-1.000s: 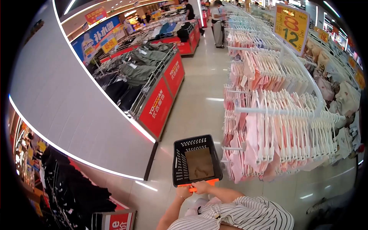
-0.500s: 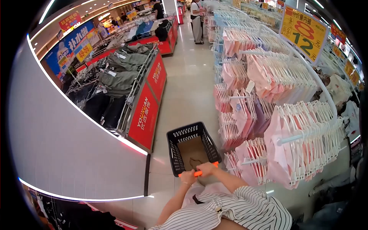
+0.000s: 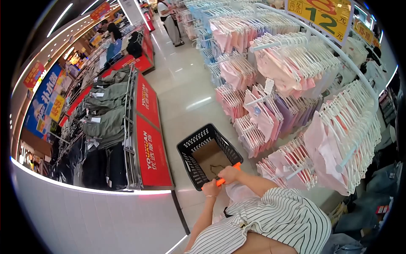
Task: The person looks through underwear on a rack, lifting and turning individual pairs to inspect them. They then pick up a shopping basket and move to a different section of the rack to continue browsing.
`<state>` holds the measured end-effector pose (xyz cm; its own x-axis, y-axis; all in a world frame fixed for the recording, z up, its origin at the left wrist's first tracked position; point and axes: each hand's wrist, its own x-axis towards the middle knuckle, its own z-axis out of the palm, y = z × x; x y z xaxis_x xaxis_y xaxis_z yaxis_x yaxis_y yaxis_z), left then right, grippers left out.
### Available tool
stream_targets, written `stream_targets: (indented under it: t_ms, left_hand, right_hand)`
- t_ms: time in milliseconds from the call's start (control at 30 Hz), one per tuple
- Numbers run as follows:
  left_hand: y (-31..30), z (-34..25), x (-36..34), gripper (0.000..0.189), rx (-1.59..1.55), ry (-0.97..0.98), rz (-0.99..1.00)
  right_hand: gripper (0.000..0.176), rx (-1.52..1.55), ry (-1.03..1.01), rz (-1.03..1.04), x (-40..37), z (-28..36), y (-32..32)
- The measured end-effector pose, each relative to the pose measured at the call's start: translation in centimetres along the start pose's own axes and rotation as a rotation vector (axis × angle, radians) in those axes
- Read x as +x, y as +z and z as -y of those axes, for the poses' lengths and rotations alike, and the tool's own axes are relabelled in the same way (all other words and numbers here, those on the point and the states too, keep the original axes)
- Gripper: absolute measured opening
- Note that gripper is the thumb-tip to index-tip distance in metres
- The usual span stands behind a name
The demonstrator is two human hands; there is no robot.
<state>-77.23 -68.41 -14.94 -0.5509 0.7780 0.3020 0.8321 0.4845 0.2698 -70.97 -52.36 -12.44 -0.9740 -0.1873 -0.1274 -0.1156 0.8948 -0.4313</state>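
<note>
Grasping orange handlebar [image 3: 220, 182] w/ both hands: w/ left hand [image 3: 210, 188] around lower-left part, w/ right hand [image 3: 229, 174] nearer upper-right end, fingers curled over in each case, leaving a short bit of bar visible b/w. Step in hand, as judged: steering black plastic shopping basket [image 3: 203, 140] along tiled aisle [image 3: 186, 84]. Calls next, prob., for even pressure from both sides, a firm hold & a straight line b/w red YOUXUAN display bin [image 3: 151, 157] at ctr left and pink underwear [image 3: 327, 146] on white hangers at R. Can't tell if rolling or at rest; can't see any wheels.

Re basket: located just below ctr of frame, right in front of hands, turned askew w/ handle side toward lower R. Black, open-topped, narrowing toward base, w/ rows of small holes through walls. Looks stiff & upright. Floored w/ flat brown panel [image 3: 208, 157]; showing there too, near handle: thin dark curved thing [image 3: 217, 168], too small to ID.

Also in view: striped top [image 3: 262, 213] at bottom, olive-grey trousers [image 3: 105, 127] piled at L, yellow price sign [image 3: 319, 19] upper R, another person [image 3: 171, 26] standing top ctr-left.
</note>
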Motion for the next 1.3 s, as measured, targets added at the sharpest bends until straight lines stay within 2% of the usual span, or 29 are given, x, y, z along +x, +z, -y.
stream_targets:
  t_ms: [133,300,500,633,867,900,1000,1033,1100,1133,1167,1233,1300]
  left_hand:
    - [0.1,2.8,4.6,0.023,0.061,-0.033,0.09]
    - [1.2,6.0,9.5,0.023,0.056,0.025,0.03]
    - [2.0,9.6,14.1,0.024,0.071,0.039,0.033]
    - [1.9,11.6,16.4,0.026,0.091,0.072,0.024]
    - [2.5,14.8,20.3,0.023,0.093,0.125,0.035]
    - [2.7,15.3,20.8,0.022,0.087,0.114,0.056]
    - [2.6,16.5,22.4,0.019,0.111,0.112,0.114]
    - [2.7,16.9,22.8,0.019,0.107,0.107,0.116]
    - [2.9,17.6,23.8,0.024,0.054,0.108,0.069]
    - [3.0,18.0,24.2,0.021,0.06,0.106,0.085]
    - [2.9,18.4,24.7,0.02,0.068,0.105,0.098]
    - [2.2,18.8,26.0,0.018,0.062,0.103,0.105]
    - [2.3,19.6,27.0,0.018,0.054,0.102,0.114]
  right_hand:
    - [0.028,0.032,-0.022,-0.064,4.3,-2.7,-2.3]
    - [0.028,0.026,0.043,0.006,9.0,-5.4,-4.2]
    - [0.025,0.03,0.049,-0.103,13.7,-8.1,-5.2]
    - [0.027,0.011,0.036,-0.022,16.1,-9.2,-6.4]
    - [0.026,-0.065,0.045,-0.145,19.8,-10.9,-7.3]
    - [0.031,-0.044,0.111,-0.121,20.1,-10.8,-7.6]
    - [0.039,0.013,0.23,-0.498,19.2,-10.7,-7.2]
    - [0.047,0.114,0.281,-0.615,18.0,-10.5,-7.8]
    - [0.05,0.154,0.517,-0.844,15.5,-11.1,-8.7]
    - [0.052,0.177,0.706,-0.87,13.8,-11.9,-9.4]
    - [0.052,-0.019,0.839,-0.941,11.4,-12.8,-10.1]
    - [0.045,-0.187,1.077,-1.273,7.1,-14.2,-12.5]
    - [0.043,-0.4,1.334,-1.211,2.2,-14.6,-15.2]
